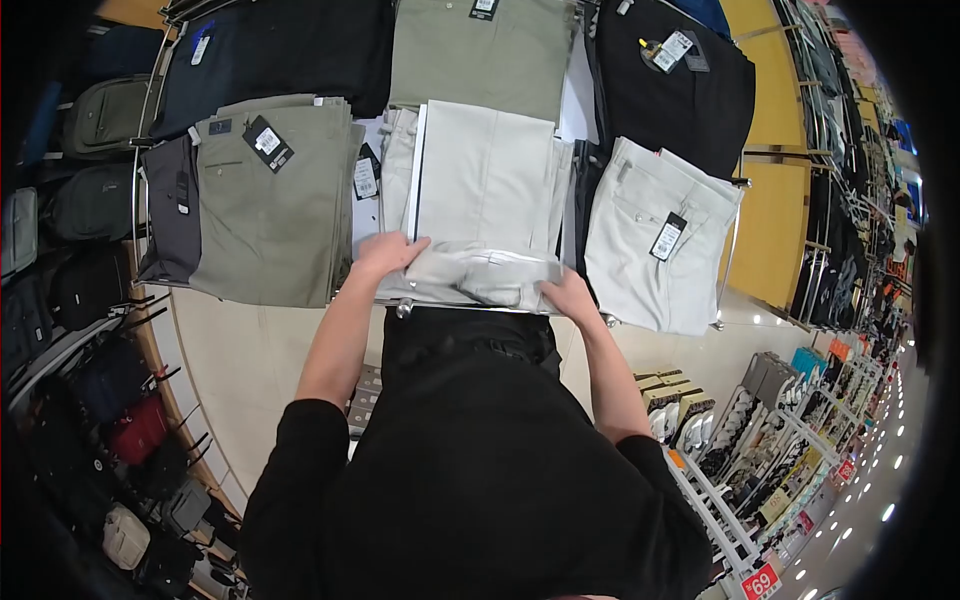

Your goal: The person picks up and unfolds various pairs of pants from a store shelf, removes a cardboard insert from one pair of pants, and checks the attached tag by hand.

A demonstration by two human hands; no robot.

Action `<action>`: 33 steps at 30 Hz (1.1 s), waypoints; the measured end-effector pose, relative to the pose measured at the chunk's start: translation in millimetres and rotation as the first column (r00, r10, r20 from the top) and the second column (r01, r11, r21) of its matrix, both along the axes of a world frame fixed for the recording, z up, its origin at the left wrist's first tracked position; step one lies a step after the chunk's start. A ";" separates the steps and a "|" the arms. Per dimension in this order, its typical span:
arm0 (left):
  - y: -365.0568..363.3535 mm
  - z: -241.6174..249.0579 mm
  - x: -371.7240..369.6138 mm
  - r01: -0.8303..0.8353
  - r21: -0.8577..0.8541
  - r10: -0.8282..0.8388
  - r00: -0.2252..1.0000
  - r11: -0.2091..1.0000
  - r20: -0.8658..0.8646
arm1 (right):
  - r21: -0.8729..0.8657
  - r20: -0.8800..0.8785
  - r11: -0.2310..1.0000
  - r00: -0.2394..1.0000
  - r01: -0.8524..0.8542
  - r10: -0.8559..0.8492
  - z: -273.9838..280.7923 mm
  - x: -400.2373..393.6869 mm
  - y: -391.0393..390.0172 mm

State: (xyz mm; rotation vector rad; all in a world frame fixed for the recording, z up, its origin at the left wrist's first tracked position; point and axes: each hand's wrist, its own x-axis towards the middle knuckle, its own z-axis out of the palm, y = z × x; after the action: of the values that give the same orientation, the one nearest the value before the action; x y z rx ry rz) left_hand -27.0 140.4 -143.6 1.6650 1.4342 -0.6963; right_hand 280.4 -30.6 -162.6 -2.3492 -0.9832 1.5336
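A pair of light grey trousers (485, 170) lies folded over a white board on a pile in the middle of the display. Its near end is lifted and folded back, slightly blurred by motion. My left hand (390, 256) grips the left edge of this near end, thumb on top and fingers mostly hidden. At the right edge, my right hand (570, 297) pinches the cloth near its corner. To the left lies a stack of olive trousers (262, 215) with a dark tag. Pale grey trousers (655, 240) with a black tag (668, 236) lie to the right.
Black trousers (675, 85), dark navy trousers (280, 60) and sage green trousers (480, 55) fill the back row. A metal rail end (404, 308) sticks out at the table's front edge. Backpacks (110, 105) hang at the left; racks of goods (790, 430) stand at the right.
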 end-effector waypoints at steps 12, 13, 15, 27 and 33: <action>-43.6 0.6 78.1 0.288 0.239 -0.371 0.796 0.927 0.479 | 0.347 -0.375 0.662 0.549 -0.664 0.747 77.7 4.7 28.9; -50.3 6.9 75.8 0.289 0.237 -0.370 0.795 0.928 0.480 | 0.272 -0.441 0.671 0.530 -0.690 0.724 81.9 9.8 31.3; -61.6 20.5 67.7 0.306 0.341 -0.446 0.750 0.889 0.488 | 0.327 -0.598 0.776 0.517 -0.540 0.612 98.3 28.8 49.4; -74.1 14.9 76.1 0.040 0.240 -0.141 0.897 0.970 0.418 | 0.372 0.449 0.926 0.861 0.063 -0.239 -55.8 -45.8 108.1; -74.8 -1.0 80.8 0.104 0.371 -0.243 0.904 0.923 0.352 | -0.007 -0.178 0.982 0.967 0.187 -0.185 -46.4 -22.9 83.4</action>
State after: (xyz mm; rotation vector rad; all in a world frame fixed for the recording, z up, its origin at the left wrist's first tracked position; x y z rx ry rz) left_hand 53.8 65.6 -144.7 2.0873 1.1666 -0.1819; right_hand 257.6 52.8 -209.0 -2.1808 -0.7067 1.6250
